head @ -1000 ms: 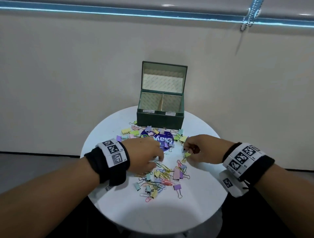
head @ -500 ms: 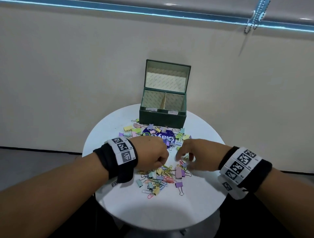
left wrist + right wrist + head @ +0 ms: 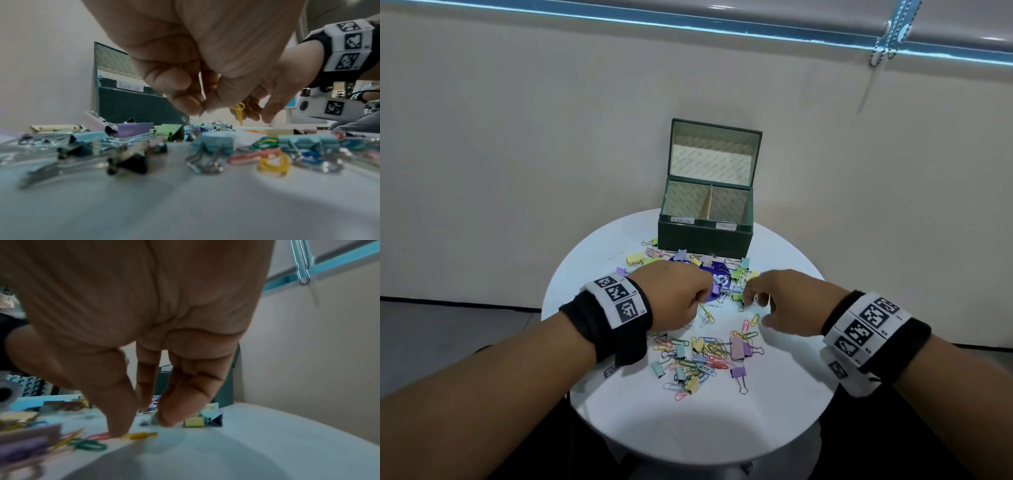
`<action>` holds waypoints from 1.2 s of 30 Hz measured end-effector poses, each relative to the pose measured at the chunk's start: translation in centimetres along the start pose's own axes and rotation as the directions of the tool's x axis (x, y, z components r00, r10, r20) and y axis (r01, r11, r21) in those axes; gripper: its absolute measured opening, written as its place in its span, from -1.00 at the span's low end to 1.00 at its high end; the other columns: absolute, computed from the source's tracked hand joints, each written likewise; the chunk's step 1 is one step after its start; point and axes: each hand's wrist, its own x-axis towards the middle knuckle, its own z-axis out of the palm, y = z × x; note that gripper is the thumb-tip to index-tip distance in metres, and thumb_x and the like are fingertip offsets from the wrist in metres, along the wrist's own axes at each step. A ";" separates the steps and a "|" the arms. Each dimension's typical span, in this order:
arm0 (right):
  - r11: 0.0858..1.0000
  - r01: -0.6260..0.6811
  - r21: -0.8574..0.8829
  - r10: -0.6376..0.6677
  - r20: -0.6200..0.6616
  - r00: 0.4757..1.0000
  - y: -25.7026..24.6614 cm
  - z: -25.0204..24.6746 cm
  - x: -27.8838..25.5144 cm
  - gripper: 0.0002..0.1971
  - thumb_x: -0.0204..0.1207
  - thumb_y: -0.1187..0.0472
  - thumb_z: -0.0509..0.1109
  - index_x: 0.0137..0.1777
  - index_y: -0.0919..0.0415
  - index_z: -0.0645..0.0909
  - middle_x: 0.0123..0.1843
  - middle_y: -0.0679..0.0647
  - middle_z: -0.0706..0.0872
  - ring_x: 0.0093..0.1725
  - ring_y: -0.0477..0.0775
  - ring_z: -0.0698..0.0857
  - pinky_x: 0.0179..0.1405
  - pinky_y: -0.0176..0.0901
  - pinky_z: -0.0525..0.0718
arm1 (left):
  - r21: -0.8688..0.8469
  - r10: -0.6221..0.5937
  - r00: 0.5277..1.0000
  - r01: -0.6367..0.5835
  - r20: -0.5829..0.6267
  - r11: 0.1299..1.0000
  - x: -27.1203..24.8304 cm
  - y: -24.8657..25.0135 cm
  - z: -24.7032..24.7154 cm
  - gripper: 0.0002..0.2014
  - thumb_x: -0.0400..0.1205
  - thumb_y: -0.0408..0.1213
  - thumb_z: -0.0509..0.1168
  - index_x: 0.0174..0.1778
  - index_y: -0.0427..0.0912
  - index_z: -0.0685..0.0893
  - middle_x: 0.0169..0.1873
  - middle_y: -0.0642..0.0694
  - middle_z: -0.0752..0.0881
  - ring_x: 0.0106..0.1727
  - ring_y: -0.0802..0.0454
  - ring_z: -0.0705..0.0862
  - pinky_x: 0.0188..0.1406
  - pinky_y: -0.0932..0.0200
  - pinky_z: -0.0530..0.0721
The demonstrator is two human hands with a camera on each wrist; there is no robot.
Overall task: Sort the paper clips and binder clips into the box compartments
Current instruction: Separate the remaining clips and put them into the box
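Note:
Loose coloured paper clips and pastel binder clips (image 3: 705, 359) lie in a heap on the round white table (image 3: 688, 438). Behind them stands the green box (image 3: 705, 238), lid open, with a left and a right compartment, each labelled. My left hand (image 3: 702, 301) is curled and pinches a yellow paper clip (image 3: 706, 312), which hangs just above the table (image 3: 238, 112). My right hand (image 3: 753, 308) points its fingers down at the table. Its thumb tip (image 3: 119, 431) touches another yellow paper clip (image 3: 139, 435) lying flat.
More binder clips (image 3: 640, 258) and a purple round sticker (image 3: 717, 274) lie just in front of the box. A beige wall is close behind the table. The table's near half (image 3: 688, 438) is bare white surface.
My left hand now has a yellow paper clip hanging from its fingertips. My right hand has spread its fingers downward onto the table beside the heap.

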 end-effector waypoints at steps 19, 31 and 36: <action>0.975 0.203 -0.093 -0.196 0.077 0.977 -0.4 2.0 0.8 -0.88 0.40 0.25 0.27 -0.26 -0.01 0.46 -0.25 -0.06 0.62 -0.23 0.05 0.57 -0.26 -0.08 0.66 | -0.351 -0.227 0.967 0.175 -0.114 0.920 1.1 -1.5 -1.8 -0.92 0.51 -0.26 0.45 -0.27 0.01 0.72 -0.32 0.12 0.77 -0.28 0.22 0.70 -0.20 0.19 0.71; 0.808 0.065 0.585 0.168 -0.335 0.927 2.8 -6.6 9.0 -0.80 0.48 0.47 0.41 -0.08 0.15 0.59 -0.19 0.07 0.72 -0.28 -0.05 0.70 -0.14 -0.16 0.81 | -0.837 -0.510 0.856 0.339 0.084 0.430 12.0 -3.8 -8.0 -0.88 0.53 -0.56 0.48 -0.05 -0.42 0.72 -0.32 -0.29 0.78 -0.43 -0.02 0.73 -0.35 0.19 0.79; 0.872 -0.038 0.487 0.248 -0.375 0.893 2.0 -8.2 12.9 -0.85 0.45 0.39 0.46 -0.15 0.11 0.68 -0.16 -0.01 0.75 -0.11 0.05 0.76 0.05 0.00 0.80 | -0.824 -0.566 0.815 0.404 0.126 0.398 14.2 -2.9 -7.8 -0.93 0.62 -0.57 0.37 -0.16 -0.40 0.73 -0.28 -0.33 0.76 -0.41 -0.04 0.73 -0.37 0.17 0.79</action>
